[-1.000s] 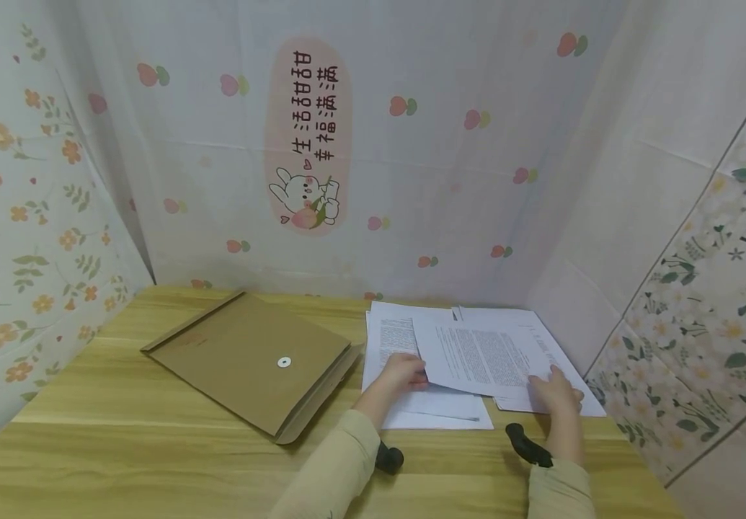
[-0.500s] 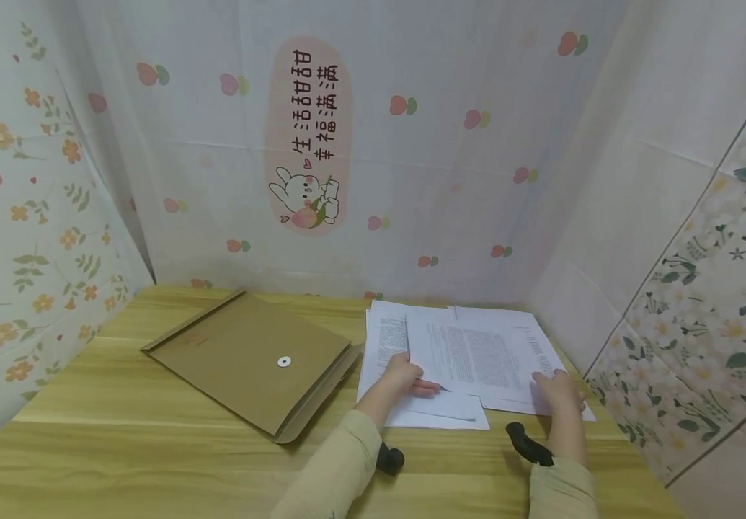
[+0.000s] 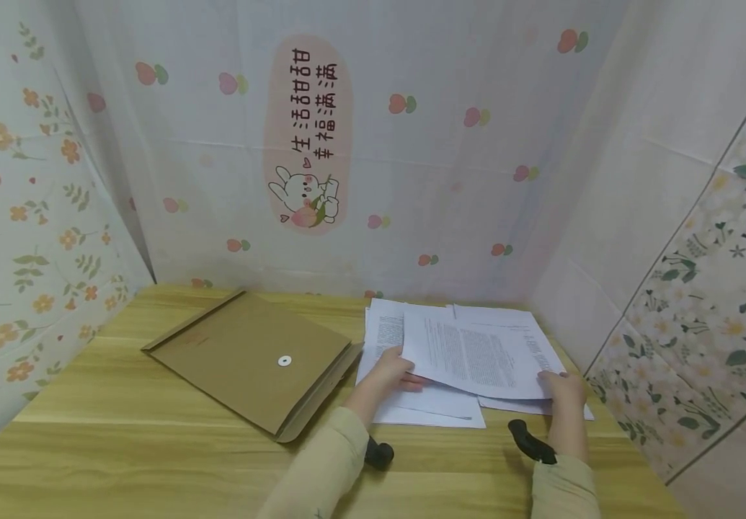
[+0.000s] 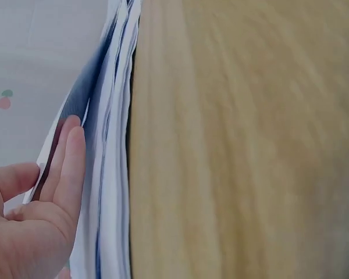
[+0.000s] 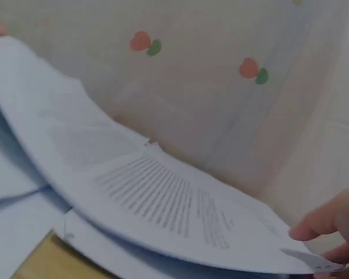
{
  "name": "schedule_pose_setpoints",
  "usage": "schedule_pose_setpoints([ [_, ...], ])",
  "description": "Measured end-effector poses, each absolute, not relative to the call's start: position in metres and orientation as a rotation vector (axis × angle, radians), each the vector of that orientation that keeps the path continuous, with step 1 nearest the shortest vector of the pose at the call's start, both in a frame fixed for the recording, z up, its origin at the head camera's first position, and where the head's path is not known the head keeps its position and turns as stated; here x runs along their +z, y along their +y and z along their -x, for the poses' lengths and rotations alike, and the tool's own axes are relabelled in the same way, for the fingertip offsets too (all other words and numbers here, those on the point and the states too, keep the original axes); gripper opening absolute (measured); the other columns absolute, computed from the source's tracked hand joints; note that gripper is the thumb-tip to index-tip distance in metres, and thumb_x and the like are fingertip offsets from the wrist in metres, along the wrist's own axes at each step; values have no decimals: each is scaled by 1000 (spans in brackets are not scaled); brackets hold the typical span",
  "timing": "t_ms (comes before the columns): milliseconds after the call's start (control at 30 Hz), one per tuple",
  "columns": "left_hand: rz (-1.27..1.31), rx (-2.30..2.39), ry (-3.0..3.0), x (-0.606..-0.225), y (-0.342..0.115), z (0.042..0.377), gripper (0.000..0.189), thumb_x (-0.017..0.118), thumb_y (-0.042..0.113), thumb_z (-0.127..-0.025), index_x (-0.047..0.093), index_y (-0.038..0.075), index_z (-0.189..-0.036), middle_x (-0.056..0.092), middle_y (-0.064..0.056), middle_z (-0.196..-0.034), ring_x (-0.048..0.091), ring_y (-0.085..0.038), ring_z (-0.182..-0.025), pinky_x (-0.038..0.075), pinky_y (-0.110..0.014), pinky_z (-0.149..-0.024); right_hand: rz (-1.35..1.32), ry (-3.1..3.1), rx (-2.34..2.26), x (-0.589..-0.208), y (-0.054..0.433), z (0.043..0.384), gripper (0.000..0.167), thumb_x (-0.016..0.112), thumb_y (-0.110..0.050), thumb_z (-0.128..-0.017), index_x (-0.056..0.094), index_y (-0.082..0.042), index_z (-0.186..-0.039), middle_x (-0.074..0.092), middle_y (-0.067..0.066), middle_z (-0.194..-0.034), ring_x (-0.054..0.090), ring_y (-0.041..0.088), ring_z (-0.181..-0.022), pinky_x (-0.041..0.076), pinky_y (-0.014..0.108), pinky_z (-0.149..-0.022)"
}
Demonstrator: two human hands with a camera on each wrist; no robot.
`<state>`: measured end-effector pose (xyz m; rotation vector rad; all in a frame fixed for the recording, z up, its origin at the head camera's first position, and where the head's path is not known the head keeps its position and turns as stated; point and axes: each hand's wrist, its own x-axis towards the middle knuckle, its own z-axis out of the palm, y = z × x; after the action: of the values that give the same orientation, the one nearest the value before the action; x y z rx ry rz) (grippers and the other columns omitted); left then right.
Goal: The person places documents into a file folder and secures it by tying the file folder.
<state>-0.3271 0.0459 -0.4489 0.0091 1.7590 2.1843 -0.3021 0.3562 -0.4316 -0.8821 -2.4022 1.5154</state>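
Note:
A printed sheet of paper (image 3: pixel 470 353) is held raised and bowed between both hands, above the other papers. My left hand (image 3: pixel 391 371) pinches its left edge; in the left wrist view the thumb lies on one side of the sheet and the straight fingers (image 4: pixel 73 157) on the other. My right hand (image 3: pixel 565 395) grips the near right corner, thumb (image 5: pixel 314 226) on top and fingers partly hidden below. Under the sheet lie a left stack of papers (image 3: pixel 431 412) and a right stack (image 3: pixel 509 315), which overlap. Whether the held paper is one sheet or more, I cannot tell.
A brown document envelope (image 3: pixel 243 353) with a white round button (image 3: pixel 285 361) lies slanted on the wooden table (image 3: pixel 171 461), left of the papers. Printed curtains stand behind and at both sides. Black curved pieces (image 3: pixel 531 441) sit at both wrists.
The held sheet goes down flatter onto the stacks, then is lifted and bowed again. The right stack has shifted slightly left. The envelope has stayed in place.

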Motion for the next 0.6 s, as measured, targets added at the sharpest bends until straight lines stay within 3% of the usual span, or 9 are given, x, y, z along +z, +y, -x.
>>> schedule_pose_setpoints([
  [100,-25,2173,1773,-446,45,327,48,43,-10,-91,42,-4,-138,66,-21,-99,68,-38,-85,57,-41,-68,913,-2207,1742,-434,355,305,63,60,-5,-85,31,21,-134,46,36,-119,61,30,-86,53,31,-71],
  [167,-42,2166,1779,-444,44,326,48,44,-9,-91,41,-4,-139,66,-20,-99,68,-37,-84,57,-40,-68,903,-2151,1843,-434,354,307,59,57,0,-85,32,21,-134,47,30,-114,59,19,-68,51,25,-55],
  [200,-53,2164,1783,-443,44,325,48,44,-9,-91,41,-4,-139,66,-19,-99,68,-37,-84,57,-39,-69,892,-2141,1880,-434,354,308,57,55,1,-87,32,19,-135,47,30,-115,58,18,-66,52,25,-53],
  [300,-94,2172,1787,-437,42,323,48,44,-8,-91,41,-5,-138,65,-19,-100,68,-37,-84,57,-39,-70,855,-2191,1899,-432,353,309,56,48,1,-91,28,15,-142,40,32,-129,57,24,-85,50,23,-53],
  [433,-106,2222,1763,-429,37,321,46,44,-8,-91,42,-6,-137,63,-21,-103,68,-38,-85,57,-39,-71,798,-2265,1837,-428,352,309,56,45,0,-93,27,9,-145,28,33,-145,42,36,-118,47,20,-58],
  [600,-113,2291,1680,-420,30,320,42,43,-8,-92,44,-8,-134,64,-23,-106,67,-39,-88,57,-39,-72,689,-2231,1865,-423,351,309,56,46,0,-94,27,6,-146,21,29,-150,35,37,-128,50,20,-64],
])
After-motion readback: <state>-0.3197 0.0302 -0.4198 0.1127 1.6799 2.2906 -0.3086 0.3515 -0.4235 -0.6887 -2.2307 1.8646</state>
